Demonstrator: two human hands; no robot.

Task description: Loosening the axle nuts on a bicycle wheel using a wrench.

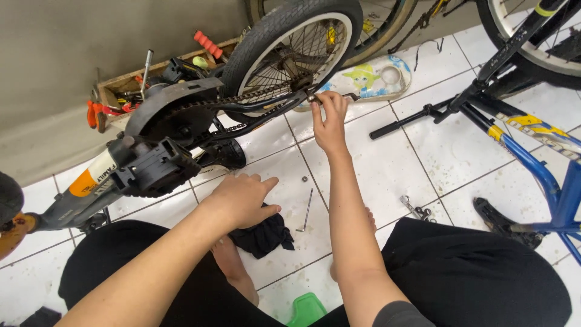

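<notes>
The small bicycle's rear wheel [290, 51], black-tyred with a white rim and a rusty chain, is lying raised above the tiled floor [375, 163], and the right hand [330, 118] is pinching a small part at its axle. Below the wheel, the left hand [242, 200] is resting flat, fingers loose, on one black rag [264, 236]; one hex key [307, 211] is lying just right of it.

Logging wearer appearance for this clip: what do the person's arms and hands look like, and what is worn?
Both forearms are bare, and the left hand and right hand show no gloves, rings or watch. A dark grey short sleeve edges the right upper arm.
</notes>
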